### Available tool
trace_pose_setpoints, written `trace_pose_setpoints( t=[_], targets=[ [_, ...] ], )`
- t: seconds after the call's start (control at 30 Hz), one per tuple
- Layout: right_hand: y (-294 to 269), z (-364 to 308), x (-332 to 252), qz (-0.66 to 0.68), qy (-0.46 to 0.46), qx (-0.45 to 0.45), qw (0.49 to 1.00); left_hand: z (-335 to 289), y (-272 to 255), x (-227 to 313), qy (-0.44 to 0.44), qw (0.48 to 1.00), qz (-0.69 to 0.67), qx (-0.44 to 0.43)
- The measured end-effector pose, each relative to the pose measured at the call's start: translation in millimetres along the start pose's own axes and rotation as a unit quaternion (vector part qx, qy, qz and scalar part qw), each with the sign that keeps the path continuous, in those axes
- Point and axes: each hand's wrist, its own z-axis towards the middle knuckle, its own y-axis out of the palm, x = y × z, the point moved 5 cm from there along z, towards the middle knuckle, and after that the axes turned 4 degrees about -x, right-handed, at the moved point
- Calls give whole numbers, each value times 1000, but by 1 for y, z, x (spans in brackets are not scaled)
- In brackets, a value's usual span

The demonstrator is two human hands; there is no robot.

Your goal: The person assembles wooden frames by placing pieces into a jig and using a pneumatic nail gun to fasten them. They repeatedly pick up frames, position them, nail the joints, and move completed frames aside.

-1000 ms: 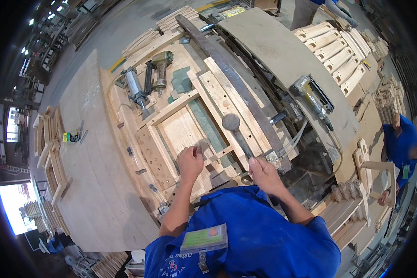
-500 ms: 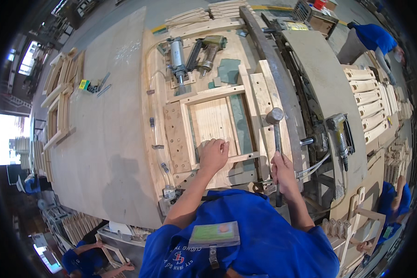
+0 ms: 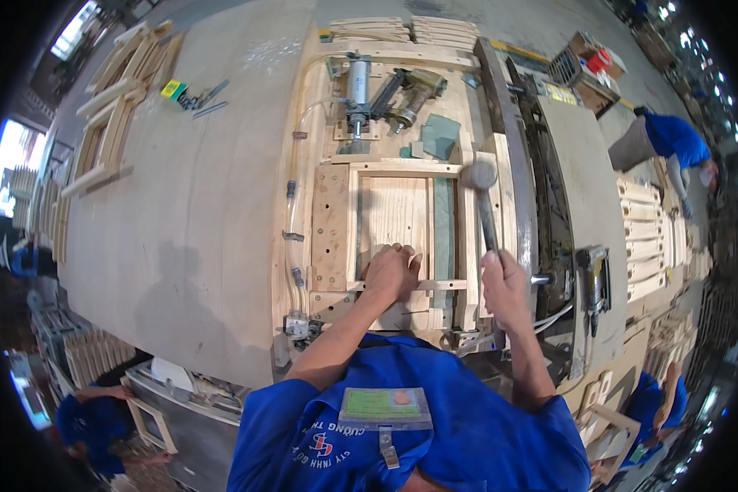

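A rectangular wooden frame (image 3: 406, 170) lies in a jig on the workbench in front of me. My right hand (image 3: 507, 287) is wrapped round the handle of a hammer (image 3: 478, 174). Its round grey head hangs at the frame's far right corner; whether it touches the wood, I cannot tell. Over the frame's near rail (image 3: 447, 285), my left hand (image 3: 392, 272) is closed, its fingers curled inward. Anything inside those fingers is hidden. Left of the frame sits a wooden block with holes (image 3: 330, 230).
Beyond the frame lie an air cylinder (image 3: 358, 86), a nail gun (image 3: 418, 100) and green scraps (image 3: 440, 136). A metal beam (image 3: 512, 164) runs along the right, with another nail gun (image 3: 594, 283) past it. A wide board (image 3: 221, 180) spans the left. Co-workers stand around.
My view has turned and shifted. The hammer head has moved from over the wooden bar right of the frame to the frame's far right corner. My left hand stays near the near rail, fingers still curled.
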Motion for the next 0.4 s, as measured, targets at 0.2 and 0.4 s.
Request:
trace_pose_setpoints(
  t=[0.2,0.4],
  targets=[
    [21,12,-221,105,-375,-69,919,-11,-9,-5,37,996,-43,65],
    [95,64,-219,161,-504,-93,844,-10,-4,-11,9,999,-6,44]
  ],
)
